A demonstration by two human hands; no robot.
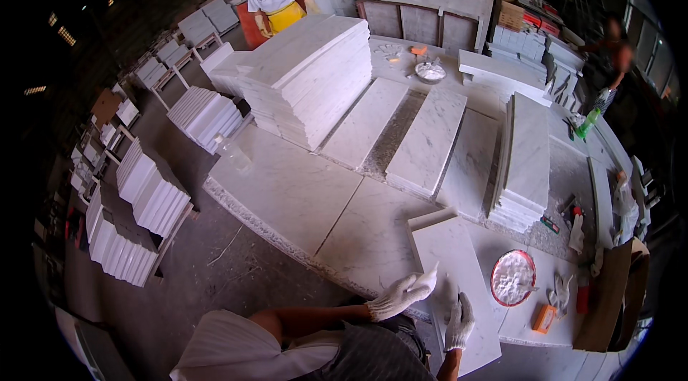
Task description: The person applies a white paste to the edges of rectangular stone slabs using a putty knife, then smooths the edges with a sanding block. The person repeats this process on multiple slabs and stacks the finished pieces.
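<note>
Marble covered the whole desk (301, 194), a broad white slab surface with a rough front edge. On its far left stood the tallest stack of white tiles (312, 69), and a lower stack of long tiles (527, 159) sat toward the right. Between them 2 long slabs (401, 130) lay flat, side by side. Nearest the person lay 1 single marble tile (455, 266), running from the desk's front edge inward. Both gloved hands met it there: the left hand (398, 295) rested at its left edge with fingers stretched out flat, gripping nothing, and the right hand (459, 320) lay on its near end, fingers loosely extended; whether it gripped the edge could not be told. Just right of the tile sat a round red-rimmed bowl (513, 278) filled with white powder or paste. A smaller grey bowl (430, 71) at the far side also held something white. An orange block (543, 318) lay near the red-rimmed bowl.
</note>
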